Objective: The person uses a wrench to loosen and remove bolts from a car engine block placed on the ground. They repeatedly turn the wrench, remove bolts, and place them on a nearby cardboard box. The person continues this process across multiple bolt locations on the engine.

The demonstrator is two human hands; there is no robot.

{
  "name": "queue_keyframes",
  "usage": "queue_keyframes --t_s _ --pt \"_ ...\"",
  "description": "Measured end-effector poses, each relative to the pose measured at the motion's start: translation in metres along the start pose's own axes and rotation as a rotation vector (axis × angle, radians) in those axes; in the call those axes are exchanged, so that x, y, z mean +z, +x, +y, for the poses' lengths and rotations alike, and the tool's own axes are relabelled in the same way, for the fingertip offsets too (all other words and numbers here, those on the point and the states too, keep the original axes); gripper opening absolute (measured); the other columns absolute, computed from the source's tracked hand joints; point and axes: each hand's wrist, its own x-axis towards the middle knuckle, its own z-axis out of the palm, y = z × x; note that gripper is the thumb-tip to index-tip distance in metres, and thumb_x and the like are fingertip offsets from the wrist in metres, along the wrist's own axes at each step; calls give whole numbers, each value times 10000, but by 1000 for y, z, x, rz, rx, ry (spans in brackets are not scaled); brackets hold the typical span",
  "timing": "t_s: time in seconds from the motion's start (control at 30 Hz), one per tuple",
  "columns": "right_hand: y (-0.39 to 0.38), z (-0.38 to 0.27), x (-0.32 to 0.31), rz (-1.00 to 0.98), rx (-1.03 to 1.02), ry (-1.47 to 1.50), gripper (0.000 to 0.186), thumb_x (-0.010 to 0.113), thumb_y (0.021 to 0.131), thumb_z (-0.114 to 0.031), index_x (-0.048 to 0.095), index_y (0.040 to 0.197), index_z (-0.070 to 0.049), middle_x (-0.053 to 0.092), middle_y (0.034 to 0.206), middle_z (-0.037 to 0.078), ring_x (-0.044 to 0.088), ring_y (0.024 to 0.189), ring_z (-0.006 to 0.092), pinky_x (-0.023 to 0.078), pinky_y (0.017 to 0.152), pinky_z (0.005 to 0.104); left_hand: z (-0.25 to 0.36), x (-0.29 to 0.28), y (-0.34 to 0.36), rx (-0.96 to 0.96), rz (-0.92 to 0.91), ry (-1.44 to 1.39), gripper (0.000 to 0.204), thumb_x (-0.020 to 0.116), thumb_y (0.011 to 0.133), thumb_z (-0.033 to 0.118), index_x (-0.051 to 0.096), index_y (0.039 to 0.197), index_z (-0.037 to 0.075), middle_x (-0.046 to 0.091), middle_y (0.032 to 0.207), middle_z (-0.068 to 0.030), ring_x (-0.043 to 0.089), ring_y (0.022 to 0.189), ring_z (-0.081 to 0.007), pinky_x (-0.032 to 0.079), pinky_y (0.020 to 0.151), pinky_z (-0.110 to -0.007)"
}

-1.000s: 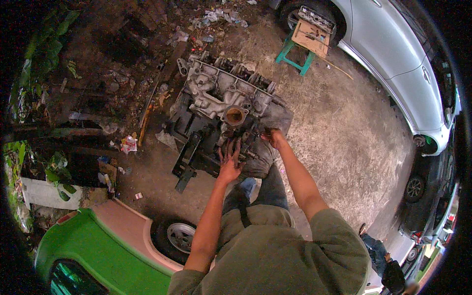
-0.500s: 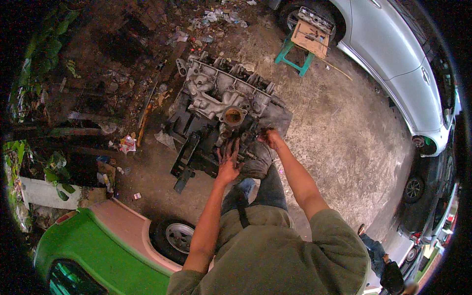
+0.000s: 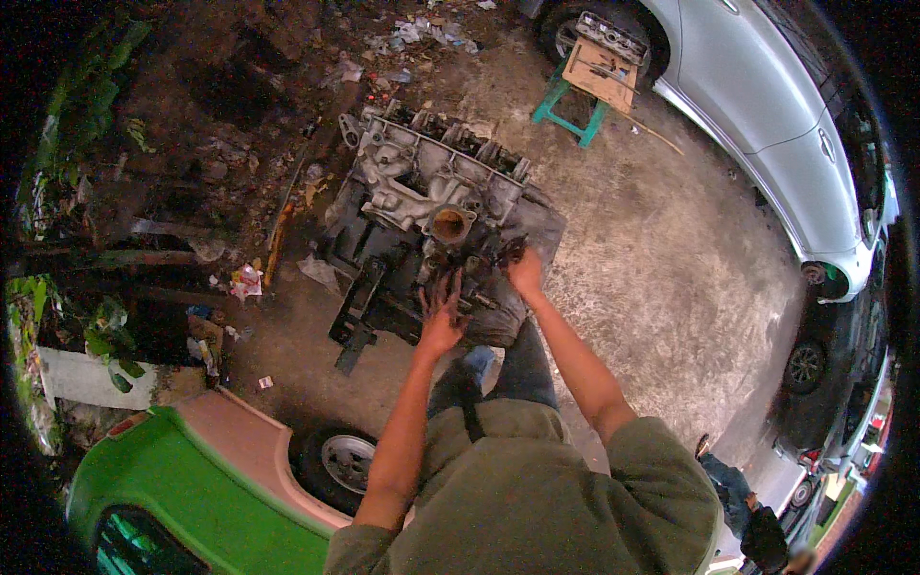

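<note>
A greasy car engine (image 3: 412, 196) with grey metal castings stands close in front of my legs. A round port with a rusty brown inside (image 3: 449, 226) faces up at its near side. My left hand (image 3: 443, 309), blackened with grease, lies on the engine's near part with its fingers stretched and apart. Just right of it, my right hand (image 3: 522, 272) is closed at the near right side of the engine. Its fingertips are on a small dark part there, which I cannot make out. A dark metal bracket (image 3: 355, 321) juts out at the engine's near left.
A wooden-topped stool (image 3: 602, 75) with green legs bears a metal part and tools. Beyond it is a silver car (image 3: 747, 86). A green car (image 3: 192, 479) stands at lower left. Litter (image 3: 431, 34) and plants border the left side. A person (image 3: 752, 517) is at lower right.
My right hand has turned slightly at the wrist beside the engine. The left hand keeps its place, and the whole view has shifted a little.
</note>
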Motion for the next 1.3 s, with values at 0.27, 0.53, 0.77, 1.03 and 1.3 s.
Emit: queue_keyframes --t_s 0.27,0.53,0.77,1.03,1.3 --pt "-78 -15 -7 91 -284 -53 383 597 740 7 543 1119 26 617 924 269 582 847 466 470 761 496 2 -2 1 3 7 -2 991 717 742 179 105 1519 242 224 1511 -141 194 1406 -350 44 1118 -599" --pt "-40 90 48 176 203 623 333 587 775 -51 544 1095 32 640 915 238 606 858 420 480 748 471 4 -3 0 0 13 -27 979 705 759 165 96 1519 259 192 1528 -137 177 1415 -348 42 1114 -603" --pt "24 157 92 105 313 702 154 420 991 -124 439 1069 7 645 887 191 678 746 307 577 608 405 -2 2 1 -22 -12 -7 987 705 742 146 104 1518 245 179 1534 -124 167 1414 -359 47 1114 -606" --pt "26 59 26 -230 576 1212 292 444 962 -165 448 1159 50 635 881 225 656 763 336 571 680 437 -7 7 1 -17 -24 -3 978 705 736 167 118 1517 226 150 1544 -112 131 1431 -323 49 1117 -604" --pt "39 30 1 -373 537 1018 263 459 954 -156 462 1121 47 630 861 204 656 694 322 562 572 421 -3 3 0 -6 0 1 970 701 750 176 112 1518 232 162 1541 -115 145 1427 -336 53 1113 -611"
